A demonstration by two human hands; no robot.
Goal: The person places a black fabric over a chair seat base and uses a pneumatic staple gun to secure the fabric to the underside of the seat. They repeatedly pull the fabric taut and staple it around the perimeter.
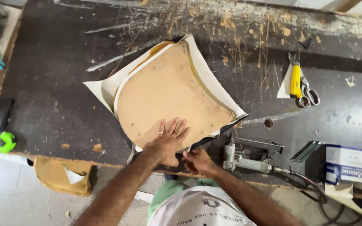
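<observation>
A tan wooden seat board (170,94) lies face down on a sheet of white upholstery material (103,88) on the worn dark workbench (55,83). My left hand (168,141) presses flat on the board's near edge, fingers spread, a ring on one finger. My right hand (198,161) pinches the edge of the covering material just below the board's near edge, pulling it at the bench's front. A dark layer shows under the white sheet there.
A pneumatic staple gun (248,159) with its hose lies right of my right hand. Staple strips (306,150) and a blue-white box (347,164) sit further right. Yellow-handled scissors (300,83) lie at the back right. A green tape measure (5,142) sits on the left edge.
</observation>
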